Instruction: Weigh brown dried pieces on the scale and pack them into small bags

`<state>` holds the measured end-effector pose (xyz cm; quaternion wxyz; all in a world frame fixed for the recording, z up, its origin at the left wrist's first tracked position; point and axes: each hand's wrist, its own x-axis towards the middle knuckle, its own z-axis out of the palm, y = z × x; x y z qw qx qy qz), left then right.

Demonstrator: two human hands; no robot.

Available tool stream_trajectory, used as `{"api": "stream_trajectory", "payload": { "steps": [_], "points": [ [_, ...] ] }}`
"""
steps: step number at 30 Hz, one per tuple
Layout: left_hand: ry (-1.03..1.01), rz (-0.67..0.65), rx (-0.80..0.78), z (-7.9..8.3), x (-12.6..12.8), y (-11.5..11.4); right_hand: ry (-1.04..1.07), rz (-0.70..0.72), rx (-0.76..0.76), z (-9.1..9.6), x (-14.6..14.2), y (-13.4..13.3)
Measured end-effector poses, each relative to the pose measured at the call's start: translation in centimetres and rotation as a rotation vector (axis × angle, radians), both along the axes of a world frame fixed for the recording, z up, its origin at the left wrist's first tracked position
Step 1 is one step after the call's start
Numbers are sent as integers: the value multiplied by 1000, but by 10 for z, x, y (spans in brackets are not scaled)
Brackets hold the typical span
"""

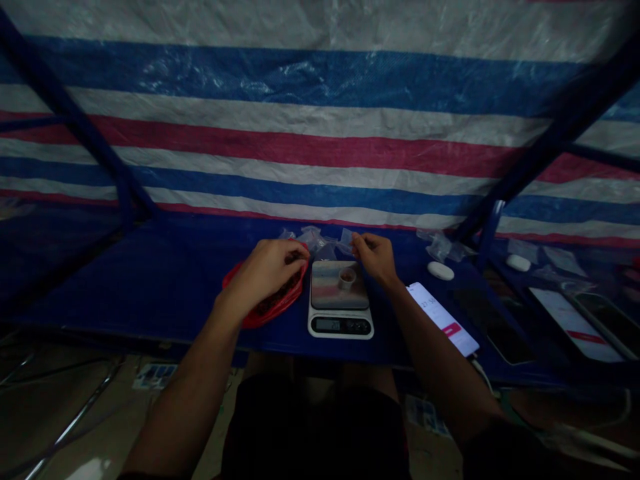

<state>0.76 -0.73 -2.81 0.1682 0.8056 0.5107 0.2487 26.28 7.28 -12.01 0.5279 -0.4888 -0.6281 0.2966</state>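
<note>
A white kitchen scale (pixel 341 323) with a metal plate stands between my hands, its display lit. On the plate sits a small clear cup (pixel 347 279) with something dark reddish inside. To its left lies an open red plastic bag (pixel 265 316) of small dark pieces. Over this bag is my left hand (pixel 277 267), fingers curled together near the bag's right rim; what they pinch, if anything, is too small to make out. Behind the scale's right side, my right hand (pixel 374 255) pinches a small clear plastic bag (pixel 347 237) between thumb and fingers.
Several clear bags (pixel 313 239) lie behind the scale, and others (pixel 440 245) at the right. A lit phone (pixel 443 320), a white oval case (pixel 441 271) and more phones (pixel 575 323) rest on the blue table (pixel 175 280). Blue posts (pixel 100 143) and a striped tarp (pixel 320 153) stand behind.
</note>
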Motion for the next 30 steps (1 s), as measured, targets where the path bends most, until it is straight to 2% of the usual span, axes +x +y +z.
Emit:
{"api": "stream_trajectory", "payload": {
  "steps": [4,9,13,17,22,30],
  "points": [
    [-9,-178,15,0,43,11,42,-9,8,2,1,-1],
    [44,-240,41,-17,72,19,24,-14,25,3,2,0],
    [107,-272,44,-19,79,21,21,10,64,2,2,2],
    [182,-320,12,-16,81,22,25,-5,34,4,3,1],
    [169,-337,-30,-14,83,23,-5,-1,31,7,4,1],
    [213,-350,22,-16,86,24,-56,-29,76,12,4,-1]
  ]
}}
